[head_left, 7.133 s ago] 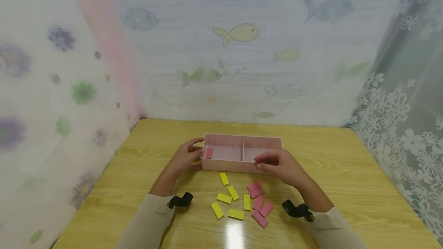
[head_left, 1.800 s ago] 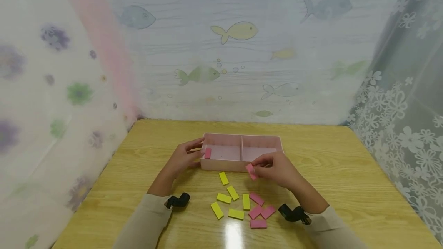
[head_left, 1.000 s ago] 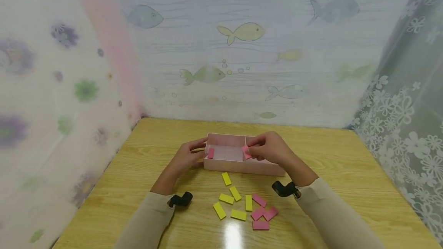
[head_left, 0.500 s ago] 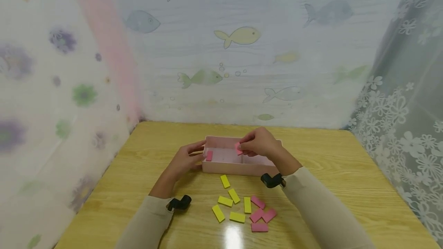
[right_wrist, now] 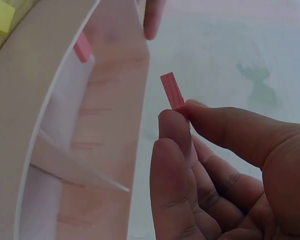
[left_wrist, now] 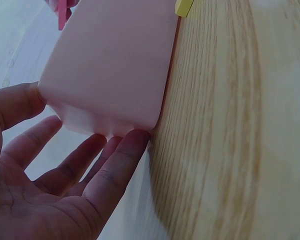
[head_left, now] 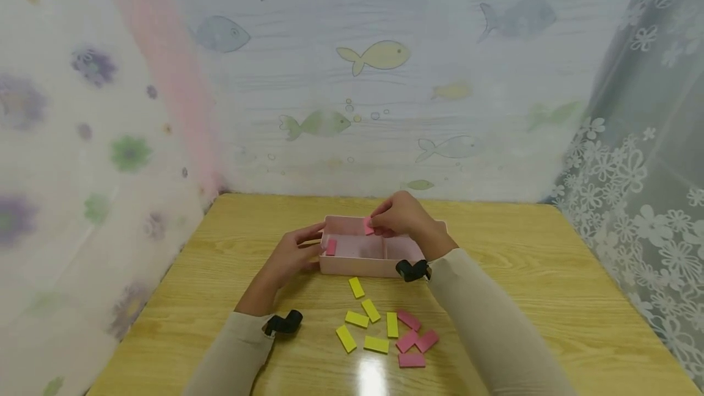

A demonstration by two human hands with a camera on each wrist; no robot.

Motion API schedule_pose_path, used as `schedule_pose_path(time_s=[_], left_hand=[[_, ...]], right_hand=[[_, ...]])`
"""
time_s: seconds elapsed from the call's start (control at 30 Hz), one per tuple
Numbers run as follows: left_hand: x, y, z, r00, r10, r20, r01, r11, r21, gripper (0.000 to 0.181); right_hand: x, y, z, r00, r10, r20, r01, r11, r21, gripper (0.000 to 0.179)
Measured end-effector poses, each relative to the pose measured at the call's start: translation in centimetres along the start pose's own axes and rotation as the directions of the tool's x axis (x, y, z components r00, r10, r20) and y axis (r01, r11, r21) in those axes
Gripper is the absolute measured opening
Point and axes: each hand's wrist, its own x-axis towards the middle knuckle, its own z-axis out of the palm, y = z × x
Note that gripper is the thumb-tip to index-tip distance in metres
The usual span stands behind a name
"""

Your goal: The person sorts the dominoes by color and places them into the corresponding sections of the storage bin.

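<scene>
A pink two-compartment box [head_left: 352, 266] stands on the table. My left hand [head_left: 288, 255] is at its left end; in the left wrist view its spread, fairly straight fingers [left_wrist: 115, 172] touch the end wall. My right hand [head_left: 406, 216] pinches a small pink wooden block [head_left: 368, 227] between thumb and fingertips, over the back part of the left compartment. The right wrist view shows this held block [right_wrist: 172, 91] tilted, sticking out past the fingertips, beside the back wall. Another pink block [head_left: 331, 247] lies in the left compartment against its left side.
In front of the box lie several yellow blocks [head_left: 376, 344]. To their right are several pink blocks [head_left: 411, 360], some touching. A thin divider [right_wrist: 80, 162] splits the box. Patterned curtains [head_left: 363, 139] hang behind the wooden table [head_left: 253, 212].
My right hand has picked up a pink block from the table and carried it up, over the divider and leftward to the left compartment's back. My left hand has stayed at the box's end.
</scene>
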Motion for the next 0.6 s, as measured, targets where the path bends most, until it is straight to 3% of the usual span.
schedule_pose_path(time_s=[0.27, 0.6], left_hand=[[-0.1, 0.0, -0.2, 1.0, -0.013, -0.013, 0.013, 1.0, 0.009, 0.058], [0.1, 0.0, 0.1, 1.0, -0.004, 0.003, 0.004, 1.0, -0.004, 0.057]], right_hand=[[1.1, -0.6, 0.4, 0.999, 0.046, -0.008, -0.047, 0.998, -0.046, 0.018], [2.1, -0.6, 0.6, 0.994, 0.108, -0.034, -0.109, 0.994, -0.023, 0.011]])
